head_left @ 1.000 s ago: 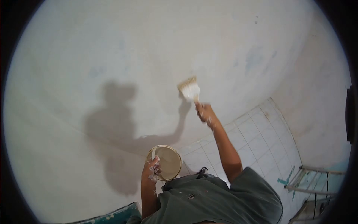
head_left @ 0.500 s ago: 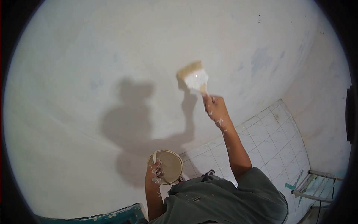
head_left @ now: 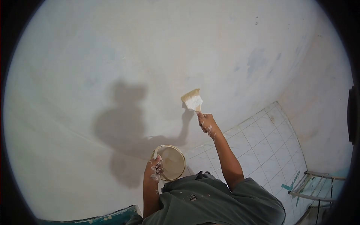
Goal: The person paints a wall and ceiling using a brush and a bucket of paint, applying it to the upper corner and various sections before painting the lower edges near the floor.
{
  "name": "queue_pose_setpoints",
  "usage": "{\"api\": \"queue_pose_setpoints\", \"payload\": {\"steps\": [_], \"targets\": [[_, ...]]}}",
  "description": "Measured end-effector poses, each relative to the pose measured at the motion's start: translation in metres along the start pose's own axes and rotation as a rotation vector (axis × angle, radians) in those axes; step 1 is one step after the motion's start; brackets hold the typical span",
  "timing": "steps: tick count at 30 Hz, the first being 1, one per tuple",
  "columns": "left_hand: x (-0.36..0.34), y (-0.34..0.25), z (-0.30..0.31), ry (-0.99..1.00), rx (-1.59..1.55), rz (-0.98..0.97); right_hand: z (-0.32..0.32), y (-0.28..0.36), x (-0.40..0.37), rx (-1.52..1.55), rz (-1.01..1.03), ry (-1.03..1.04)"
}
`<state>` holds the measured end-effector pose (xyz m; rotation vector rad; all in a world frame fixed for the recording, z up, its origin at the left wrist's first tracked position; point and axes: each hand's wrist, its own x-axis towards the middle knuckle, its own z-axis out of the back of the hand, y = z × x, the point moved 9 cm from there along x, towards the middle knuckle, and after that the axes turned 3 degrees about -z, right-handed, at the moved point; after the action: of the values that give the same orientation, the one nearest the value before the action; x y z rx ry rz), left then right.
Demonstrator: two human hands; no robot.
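Note:
My right hand (head_left: 207, 125), spotted with white, is closed around the handle of a wide flat paintbrush (head_left: 193, 102). The brush has tan bristles and a white-coated ferrule, and its bristle end points up at the pale wall (head_left: 210, 45). Lower down, my left hand (head_left: 155, 168) grips the side of a round bucket (head_left: 183, 165), its fingers flecked with white. A pale strip (head_left: 156, 152) stands up from that hand at the rim. Greyish-beige content shows inside the bucket.
White tiles (head_left: 258, 138) cover the floor at right. A metal rack (head_left: 313, 189) stands at the lower right. A chipped teal edge (head_left: 108, 217) runs along the bottom left. Bluish patches (head_left: 257, 60) mark the wall, and my shadow (head_left: 123, 120) falls on it.
My right hand has come down with the paintbrush, closer to the bucket. The bucket and left hand are still together, with the view shifted slightly.

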<state>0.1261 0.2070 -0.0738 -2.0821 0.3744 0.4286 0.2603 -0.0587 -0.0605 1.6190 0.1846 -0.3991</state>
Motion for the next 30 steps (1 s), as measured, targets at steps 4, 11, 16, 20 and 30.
{"api": "queue_pose_setpoints", "payload": {"steps": [4,11,16,20,30], "targets": [[0.000,-0.005,-0.005,0.025,0.141,-0.006,0.002,0.023,-0.028,-0.043,0.062,-0.073],[0.003,-0.005,-0.008,0.110,0.134,0.006,0.020,0.121,-0.069,-0.100,0.288,-0.147],[0.012,0.004,0.004,0.082,0.087,0.020,0.028,0.097,-0.060,-0.038,0.190,-0.085],[0.014,0.011,0.009,0.108,0.053,0.072,0.021,0.059,-0.040,0.004,0.152,-0.133],[0.018,0.016,0.011,0.182,0.109,0.178,0.050,0.063,-0.069,-0.015,0.111,-0.249]]}}
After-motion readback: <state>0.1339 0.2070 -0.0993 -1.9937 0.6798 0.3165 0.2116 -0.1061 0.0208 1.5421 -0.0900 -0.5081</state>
